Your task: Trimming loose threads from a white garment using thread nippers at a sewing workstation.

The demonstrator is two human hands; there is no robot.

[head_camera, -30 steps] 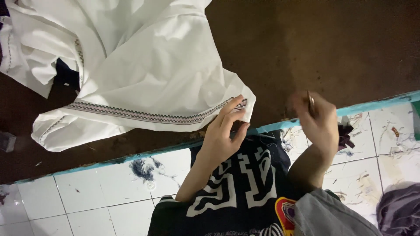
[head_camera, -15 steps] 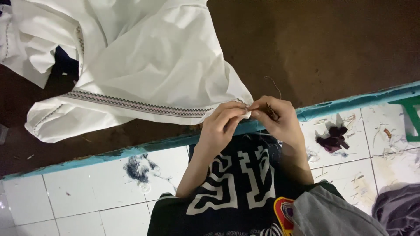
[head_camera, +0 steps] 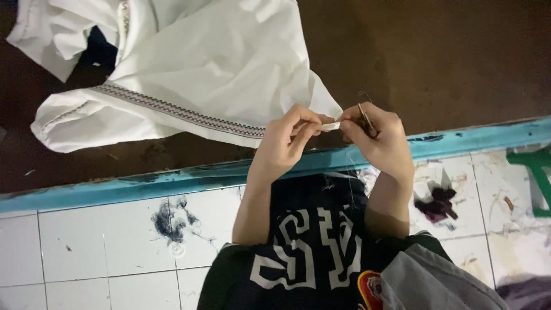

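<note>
Left hand (head_camera: 284,140) pinches the corner of the white cloth (head_camera: 201,63), thumb and fingers closed on the folded hem tip, pulled just off the tabletop (head_camera: 447,51) so the edge stays taut and easy to get at; right hand (head_camera: 376,135) meets it from the other side, grip closed on the same hem tip with small snips (head_camera: 365,117) tucked in the fingers, blades pointing up and away from the cloth, likely so the tool is ready while the fingertips work the edge; both hands touching at the corner, held right above the blue edge (head_camera: 470,140) of the tabletop; rest of the cloth is spread and bunched on the tabletop, up and left of the corner, weight resting there so only the corner is lifted; patterned trim band (head_camera: 172,109) runs along the hem from far left of the corner right up to the left hand; a thin thread seems to hang down from the corner, hard to tell where it ends; below the blue edge, white tiled floor (head_camera: 86,241) with a dark thread clump (head_camera: 169,221) left of the corner and dark fabric scraps (head_camera: 437,204) below right; green item (head_camera: 539,166) far right, cut off by the frame
</note>
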